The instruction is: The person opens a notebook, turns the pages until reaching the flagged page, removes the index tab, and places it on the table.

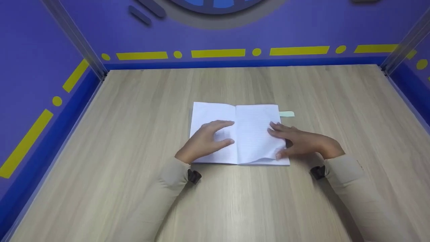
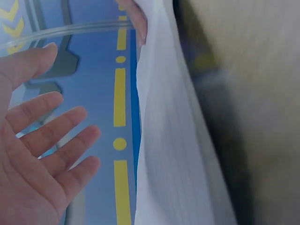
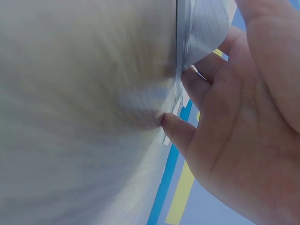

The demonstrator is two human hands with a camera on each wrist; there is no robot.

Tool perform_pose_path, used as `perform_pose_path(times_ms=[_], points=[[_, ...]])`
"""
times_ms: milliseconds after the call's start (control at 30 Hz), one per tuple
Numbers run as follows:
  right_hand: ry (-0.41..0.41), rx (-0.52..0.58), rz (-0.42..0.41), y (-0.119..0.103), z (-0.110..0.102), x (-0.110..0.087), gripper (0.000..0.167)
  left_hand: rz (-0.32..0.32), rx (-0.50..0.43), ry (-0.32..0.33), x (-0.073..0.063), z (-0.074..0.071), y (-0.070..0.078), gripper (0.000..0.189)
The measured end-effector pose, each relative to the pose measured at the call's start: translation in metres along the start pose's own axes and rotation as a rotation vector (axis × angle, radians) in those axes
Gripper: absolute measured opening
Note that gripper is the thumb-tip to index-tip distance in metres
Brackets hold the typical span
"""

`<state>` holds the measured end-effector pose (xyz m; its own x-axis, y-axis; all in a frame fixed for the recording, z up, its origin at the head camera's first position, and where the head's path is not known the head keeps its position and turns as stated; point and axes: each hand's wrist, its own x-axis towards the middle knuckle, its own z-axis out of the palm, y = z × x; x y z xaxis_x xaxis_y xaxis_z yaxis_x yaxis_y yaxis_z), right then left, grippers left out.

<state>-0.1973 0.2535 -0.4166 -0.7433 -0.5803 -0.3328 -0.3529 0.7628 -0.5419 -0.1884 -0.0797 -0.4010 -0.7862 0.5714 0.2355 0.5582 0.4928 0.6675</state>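
A notebook (image 1: 255,134) with white lined pages lies spread out on the wooden table, its fold running down the middle. Over the left page is my left hand (image 1: 205,141), thumb and fingers apart and holding nothing; the left wrist view shows this hand (image 2: 42,140) with spread fingers, clear of the paper. My right hand (image 1: 299,139) rests at the right page's outer edge, fingertips on the paper and thumb by the lower corner. That corner curls up in a loose page (image 3: 206,33). In the right wrist view, the right hand's (image 3: 234,112) little finger touches the table.
A pale green tab (image 1: 287,114) sticks out from the notebook's right side. Around the wooden table (image 1: 134,117) stand blue-purple panels (image 1: 215,37) with yellow marks. Dark wrist devices (image 1: 194,176) sit at both beige cuffs.
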Motion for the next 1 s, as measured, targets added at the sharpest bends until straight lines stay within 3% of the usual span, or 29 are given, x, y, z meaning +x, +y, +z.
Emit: perform_pose_path(times_ms=[300, 633, 800, 1000], points=[[-0.003, -0.009, -0.001, 0.002, 0.000, 0.002, 0.090, -0.004, 0.098, -0.108, 0.014, 0.026, 0.020, 0.053], [0.005, -0.013, -0.041, 0.003, 0.001, 0.003, 0.088, 0.042, 0.100, -0.225, 0.026, 0.052, 0.034, 0.050], [0.008, -0.022, -0.046, 0.002, 0.001, 0.003, 0.087, 0.080, 0.100, -0.254, 0.030, 0.059, 0.038, 0.050], [0.006, -0.014, -0.050, 0.002, 0.001, 0.002, 0.087, 0.080, 0.086, -0.288, 0.036, 0.067, 0.041, 0.047]])
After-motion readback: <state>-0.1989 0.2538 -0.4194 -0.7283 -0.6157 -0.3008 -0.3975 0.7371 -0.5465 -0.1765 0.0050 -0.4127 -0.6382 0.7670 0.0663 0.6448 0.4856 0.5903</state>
